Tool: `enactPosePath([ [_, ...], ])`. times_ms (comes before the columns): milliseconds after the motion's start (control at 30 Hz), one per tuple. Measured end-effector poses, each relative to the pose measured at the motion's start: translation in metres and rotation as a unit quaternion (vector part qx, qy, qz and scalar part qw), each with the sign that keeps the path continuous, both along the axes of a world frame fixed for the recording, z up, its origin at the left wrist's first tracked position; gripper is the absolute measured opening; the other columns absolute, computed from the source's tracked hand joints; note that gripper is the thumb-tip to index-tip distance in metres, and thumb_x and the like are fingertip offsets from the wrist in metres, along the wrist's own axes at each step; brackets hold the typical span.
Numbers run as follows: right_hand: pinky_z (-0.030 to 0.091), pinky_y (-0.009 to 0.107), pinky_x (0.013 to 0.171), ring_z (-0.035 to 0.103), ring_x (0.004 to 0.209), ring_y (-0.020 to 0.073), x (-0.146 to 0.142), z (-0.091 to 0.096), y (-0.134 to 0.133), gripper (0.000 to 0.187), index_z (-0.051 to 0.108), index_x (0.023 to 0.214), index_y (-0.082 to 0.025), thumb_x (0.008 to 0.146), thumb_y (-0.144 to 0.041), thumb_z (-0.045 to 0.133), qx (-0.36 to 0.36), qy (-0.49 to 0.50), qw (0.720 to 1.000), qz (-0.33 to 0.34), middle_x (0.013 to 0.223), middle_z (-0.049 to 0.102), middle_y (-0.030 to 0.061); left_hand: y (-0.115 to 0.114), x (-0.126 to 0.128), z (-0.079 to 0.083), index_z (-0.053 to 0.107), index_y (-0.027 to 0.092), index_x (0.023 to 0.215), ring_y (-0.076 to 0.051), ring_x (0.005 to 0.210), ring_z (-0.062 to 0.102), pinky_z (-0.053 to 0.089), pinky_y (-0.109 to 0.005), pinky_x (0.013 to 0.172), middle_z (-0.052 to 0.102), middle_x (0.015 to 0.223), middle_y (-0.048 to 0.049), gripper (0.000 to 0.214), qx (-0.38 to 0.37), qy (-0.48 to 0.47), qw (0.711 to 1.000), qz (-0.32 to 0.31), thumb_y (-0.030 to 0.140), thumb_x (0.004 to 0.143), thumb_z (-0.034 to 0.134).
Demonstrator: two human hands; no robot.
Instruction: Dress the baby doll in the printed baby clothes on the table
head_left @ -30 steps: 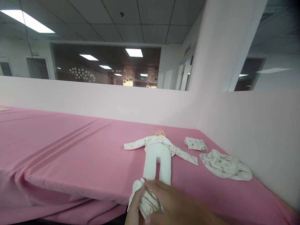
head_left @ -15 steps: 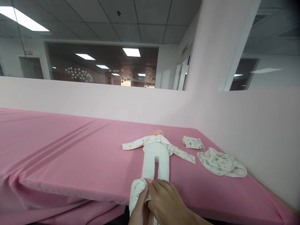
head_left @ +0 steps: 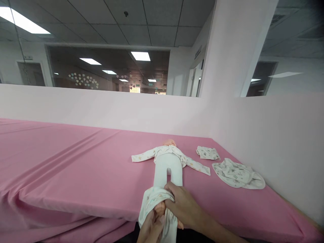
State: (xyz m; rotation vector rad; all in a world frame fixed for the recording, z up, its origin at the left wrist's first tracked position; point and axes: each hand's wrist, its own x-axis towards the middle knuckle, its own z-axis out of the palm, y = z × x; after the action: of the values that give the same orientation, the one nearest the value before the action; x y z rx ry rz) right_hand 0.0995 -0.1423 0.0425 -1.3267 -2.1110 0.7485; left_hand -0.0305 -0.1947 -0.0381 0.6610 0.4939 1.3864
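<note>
A baby doll [head_left: 169,165] lies on its back on the pink table [head_left: 83,168], head away from me, in a patterned top and white leggings. At the near edge both my hands work at its feet. My right hand [head_left: 182,206] is closed over a bunched patterned white garment [head_left: 151,202] at the doll's feet. A pink doll foot [head_left: 160,207] shows under the cloth. My left hand [head_left: 149,229] grips the same garment from below, at the bottom edge of the view.
A folded patterned cloth [head_left: 208,153] lies right of the doll, and a loose patterned garment [head_left: 238,174] lies farther right near the pale pink partition wall [head_left: 265,135]. The pink tablecloth hangs wrinkled over the near left edge.
My hands have moved the bunched garment up over the doll's feet. A bare foot now shows under the cloth. The view has shifted slightly.
</note>
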Motion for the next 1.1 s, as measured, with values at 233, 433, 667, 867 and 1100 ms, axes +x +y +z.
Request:
enactPosePath([
  [233,0.037,0.024,0.063,0.052,0.073,0.0143,0.011,-0.014,0.027,0.009,0.053,0.084,-0.021,0.083,-0.022,0.044,-0.001,0.131,0.991,0.012,0.078,0.058,-0.0027,0.014,-0.016,-0.01,0.064,0.017,0.105,-0.026,0.098,0.062,0.045,-0.039,0.093,0.068,0.101,-0.011,0.044,0.022,0.225,0.966,0.127,0.048,0.075,0.068],
  [433,0.039,0.025,0.067,0.053,0.074,0.0145,0.004,-0.007,0.044,0.014,0.056,0.094,-0.023,0.083,-0.023,0.046,0.039,0.183,0.982,-0.015,0.081,0.059,-0.0037,0.035,-0.008,-0.014,0.049,0.019,0.115,-0.02,0.087,0.058,0.047,-0.035,0.084,0.058,0.102,-0.0065,0.053,0.049,0.397,0.866,0.3,0.047,0.072,0.064],
  [667,0.041,0.028,0.076,0.056,0.083,0.0154,-0.003,0.0,0.054,0.02,0.058,0.099,-0.024,0.082,-0.02,0.048,0.063,0.173,0.983,0.017,0.091,0.064,-0.0033,0.05,-0.029,0.007,0.043,0.018,0.121,-0.023,0.093,0.061,0.05,-0.035,0.078,0.061,0.11,-0.0085,0.055,0.068,0.478,0.853,0.201,0.048,0.077,0.059],
  [867,0.043,0.031,0.079,0.058,0.087,0.0165,-0.002,-0.002,0.054,0.021,0.058,0.099,-0.023,0.081,-0.019,0.048,0.063,0.155,0.986,0.021,0.093,0.064,-0.002,0.071,-0.053,0.02,0.058,0.018,0.08,-0.021,0.079,0.059,0.044,-0.03,0.071,0.064,0.082,-0.0054,0.016,0.115,0.708,0.677,0.165,0.028,0.08,0.046],
  [1100,0.043,0.037,0.092,0.054,0.112,0.0236,0.01,0.001,0.041,0.046,0.053,0.122,-0.025,0.078,-0.031,0.063,-0.025,0.143,0.987,0.062,0.12,0.059,0.0039,0.073,-0.062,0.036,0.062,0.019,0.075,-0.019,0.074,0.06,0.044,-0.028,0.07,0.068,0.08,-0.0045,0.017,0.139,0.721,0.67,0.112,0.026,0.079,0.048],
])
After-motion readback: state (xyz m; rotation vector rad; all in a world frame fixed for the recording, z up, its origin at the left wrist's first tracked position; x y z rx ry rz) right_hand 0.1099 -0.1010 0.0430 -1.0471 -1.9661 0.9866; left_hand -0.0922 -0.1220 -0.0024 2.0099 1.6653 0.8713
